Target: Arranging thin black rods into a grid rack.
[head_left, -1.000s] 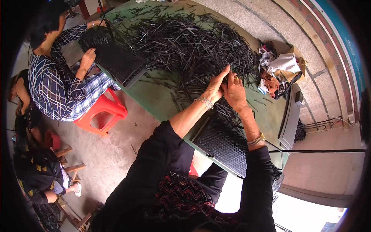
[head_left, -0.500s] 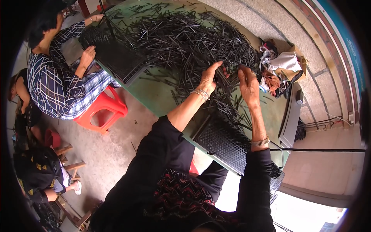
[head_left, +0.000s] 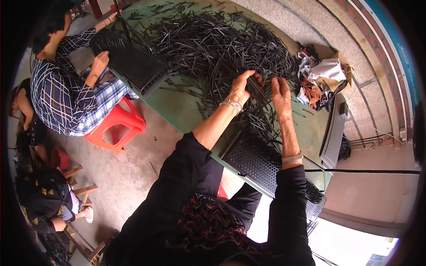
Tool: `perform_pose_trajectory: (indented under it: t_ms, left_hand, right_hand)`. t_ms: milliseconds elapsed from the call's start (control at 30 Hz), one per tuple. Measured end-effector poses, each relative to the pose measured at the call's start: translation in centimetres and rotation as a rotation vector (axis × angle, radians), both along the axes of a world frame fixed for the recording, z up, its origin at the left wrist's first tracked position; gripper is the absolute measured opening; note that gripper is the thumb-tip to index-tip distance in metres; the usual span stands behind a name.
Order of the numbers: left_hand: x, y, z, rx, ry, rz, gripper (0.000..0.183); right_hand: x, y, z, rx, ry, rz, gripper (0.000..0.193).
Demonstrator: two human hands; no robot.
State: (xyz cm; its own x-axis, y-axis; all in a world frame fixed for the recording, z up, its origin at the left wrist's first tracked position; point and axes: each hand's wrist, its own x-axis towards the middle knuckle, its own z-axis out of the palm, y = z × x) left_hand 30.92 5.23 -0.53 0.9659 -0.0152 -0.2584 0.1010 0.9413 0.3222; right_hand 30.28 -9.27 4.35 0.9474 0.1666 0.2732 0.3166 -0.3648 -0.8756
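Over a green tabletop (head_left: 173,108), a worker's left hand (head_left: 241,86) is clasping what appears to be a loose bunch of sticks (head_left: 255,92), its thumb extending along one side and its fingers curling beneath. The right hand (head_left: 281,97) is hovering just beside it, fingers pressing together and bending slightly; whether they are pinching a stick, the view is not telling. Slim black sticks (head_left: 213,40), probably plastic, are lying crisscross in a broad heap beyond both hands, while a black perforated tray (head_left: 253,164) is resting at the table's near edge. The sticks are looking light, stiff and somewhat slick, likely to be sliding past one another in a loose grip and perhaps bending if squeezed hard; a bunch is best taken around its middle, a single stick near one end. At left, a co-worker (head_left: 57,93) in plaid is sitting on a red stool (head_left: 120,126).
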Motion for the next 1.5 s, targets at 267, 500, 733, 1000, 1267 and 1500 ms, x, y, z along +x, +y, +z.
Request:
perform_pose_trajectory:
  t_ms: [267,500,733,1000,1267,1500]
  left_hand:
    - [-0.5,-1.3,2.2,0.071,0.011,0.126,0.021]
    - [-2.0,-1.2,2.7,0.227,-0.003,0.038,0.025]
    - [-2.4,0.2,1.1,0.860,-0.132,0.096,0.019]
    - [-6.6,-1.3,-3.4,1.350,-0.199,0.663,0.038]
    - [-9.5,-0.5,-4.6,1.298,-0.146,0.534,0.039]
    - [-9.7,0.4,-4.5,1.335,-0.151,0.382,0.045]
  right_hand:
    - [-2.4,-1.5,-1.1,0.429,0.732,0.313,0.060]
    - [-3.4,1.6,-2.1,0.381,0.671,0.035,0.047]
    - [-1.8,-0.1,-0.7,0.049,0.363,0.169,0.083]
    - [-4.4,7.5,-3.1,-0.123,-0.136,0.067,0.125]
    - [-5.2,11.3,-3.3,0.605,0.221,-0.026,0.053]
    - [-5.5,11.3,-3.5,0.762,0.305,-0.116,0.022]
